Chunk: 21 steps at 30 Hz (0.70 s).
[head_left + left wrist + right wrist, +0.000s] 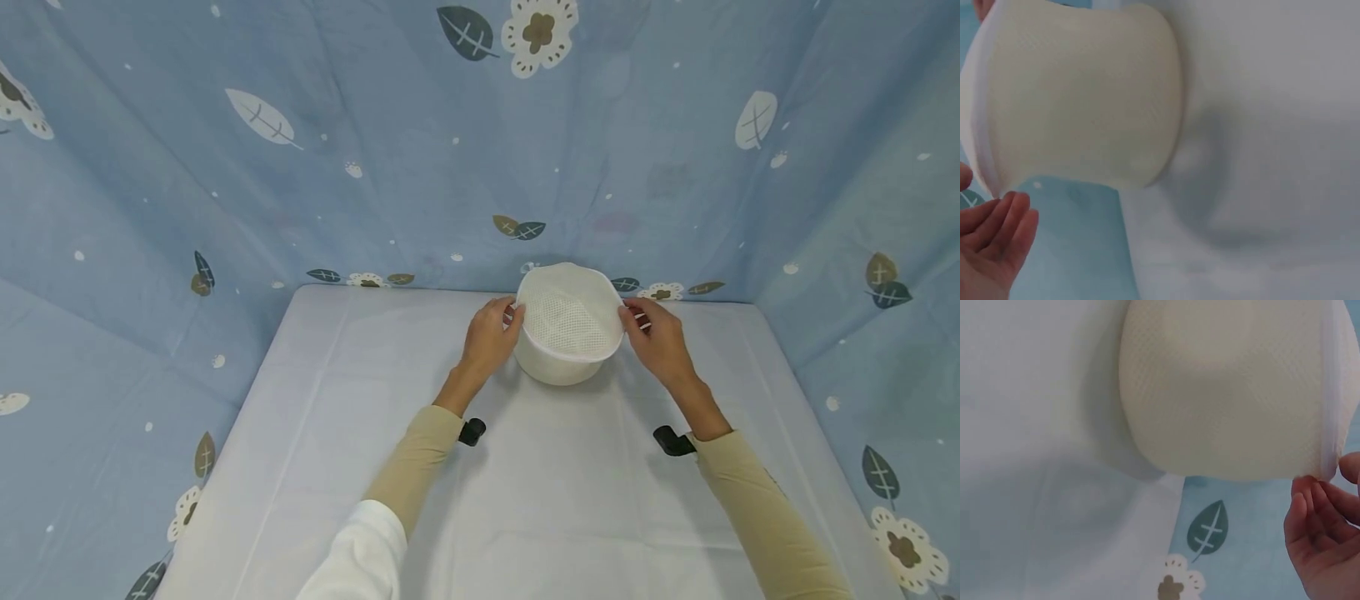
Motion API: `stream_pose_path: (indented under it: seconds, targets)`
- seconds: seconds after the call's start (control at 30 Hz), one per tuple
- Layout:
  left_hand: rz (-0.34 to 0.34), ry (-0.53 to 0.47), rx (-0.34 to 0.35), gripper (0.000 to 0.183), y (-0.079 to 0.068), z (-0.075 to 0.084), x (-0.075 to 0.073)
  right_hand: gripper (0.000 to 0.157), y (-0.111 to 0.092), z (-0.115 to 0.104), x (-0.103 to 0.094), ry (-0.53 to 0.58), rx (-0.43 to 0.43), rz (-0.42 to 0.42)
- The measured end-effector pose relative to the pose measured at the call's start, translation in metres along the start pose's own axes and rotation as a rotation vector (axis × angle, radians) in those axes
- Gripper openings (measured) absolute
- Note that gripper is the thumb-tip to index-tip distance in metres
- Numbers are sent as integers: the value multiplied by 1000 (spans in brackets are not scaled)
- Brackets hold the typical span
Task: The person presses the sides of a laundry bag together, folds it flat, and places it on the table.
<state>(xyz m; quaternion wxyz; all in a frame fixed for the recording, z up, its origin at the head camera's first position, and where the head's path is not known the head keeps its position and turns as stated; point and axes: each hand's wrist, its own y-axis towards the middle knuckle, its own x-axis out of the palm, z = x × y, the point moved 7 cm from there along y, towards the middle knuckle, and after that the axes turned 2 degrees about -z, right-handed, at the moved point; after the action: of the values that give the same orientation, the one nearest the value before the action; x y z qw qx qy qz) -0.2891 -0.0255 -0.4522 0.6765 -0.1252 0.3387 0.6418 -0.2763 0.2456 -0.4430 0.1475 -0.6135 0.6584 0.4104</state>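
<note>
A round, cream-white mesh laundry bag [564,367] stands upright near the back edge of the table, its mesh top [570,321] ringed by a smooth white rim. My left hand [491,337] pinches that rim at the left side, with thumb and fingertips meeting at the edge. On the opposite side my right hand [660,342] pinches the rim in the same way. The left wrist view shows the bag's side wall [1085,94] bulging toward its base, with the left fingers [1016,219] at the rim. In the right wrist view the right fingers [1313,506] are at the white band [1330,394].
A white cloth covers the table [555,492]. Blue curtain fabric [420,150] with leaf and flower prints rises right behind the bag and along both sides. Black wrist-worn devices [472,432] sit on the inner side of both wrists.
</note>
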Motion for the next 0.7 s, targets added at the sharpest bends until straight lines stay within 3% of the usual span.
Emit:
stream_pose_path:
  seconds: [0.17,0.4,0.53,0.7]
  targets:
    - [-1,-167,-56,34,0,-3,1,35,-1,3,2,64,66,-22]
    - [2,-391,-224,29,-2,-10,2,36,-1,4,3,170,176,-65]
    - [1,-452,-272,28,-5,-11,0,37,-3,6,2,236,250,-98]
    - [-9,-510,-284,27,-10,-11,-2,40,-8,10,4,322,335,-133]
